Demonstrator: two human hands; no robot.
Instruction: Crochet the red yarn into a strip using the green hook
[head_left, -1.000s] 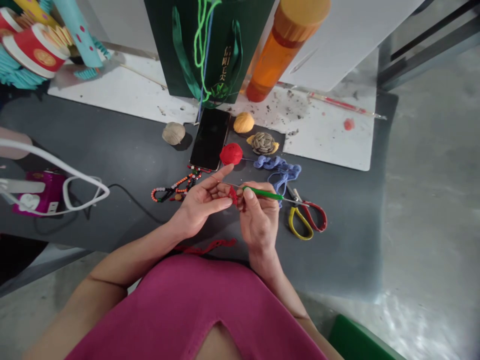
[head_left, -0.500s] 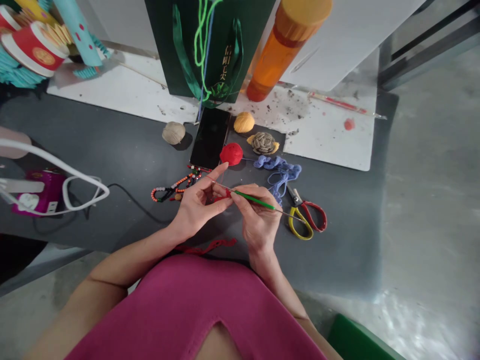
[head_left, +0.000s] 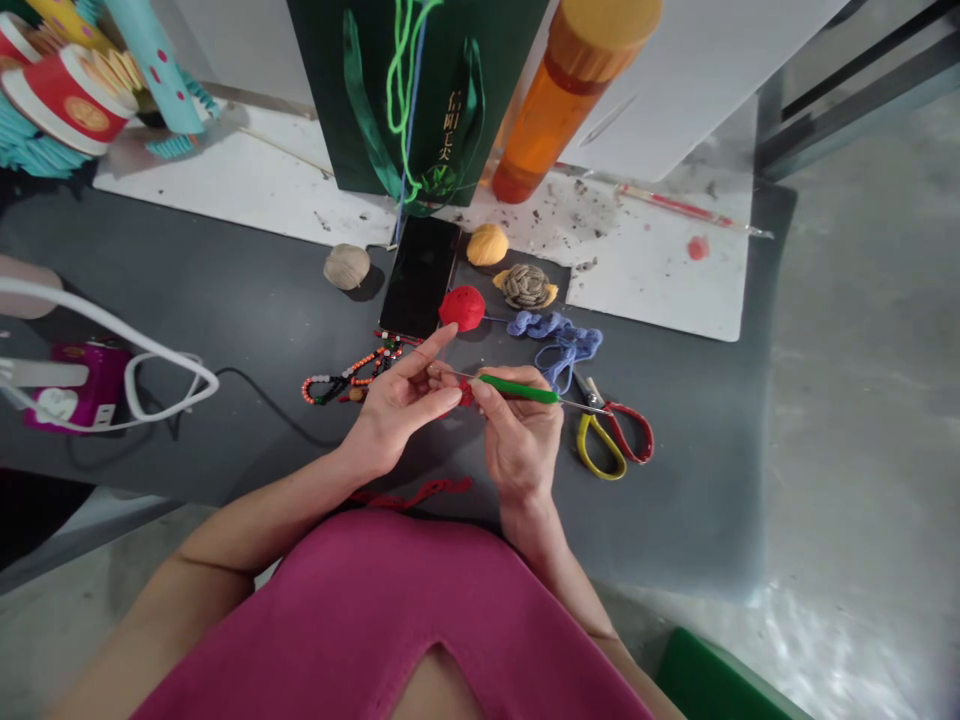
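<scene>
My right hand [head_left: 521,435] pinches a crochet hook with a green handle [head_left: 517,390], its metal tip pointing left into a small red crochet piece [head_left: 466,396]. My left hand [head_left: 401,400] holds that red piece between thumb and fingers, index finger stretched out with red yarn over it. A red yarn ball [head_left: 463,307] lies just beyond my hands, and a strand of red yarn [head_left: 416,492] trails at the table's near edge.
On the dark table [head_left: 225,300]: a black phone [head_left: 420,277], beige yarn ball [head_left: 346,266], orange yarn ball [head_left: 487,244], blue crochet piece [head_left: 561,338], scissors [head_left: 611,432], bead string [head_left: 346,375]. A green bag [head_left: 420,90] and orange bottle [head_left: 570,90] stand behind. White cable [head_left: 127,360] at left.
The hook swung from level to slanted and back to level. My right hand shifted slightly left then back, working the red piece; the left hand stayed almost still.
</scene>
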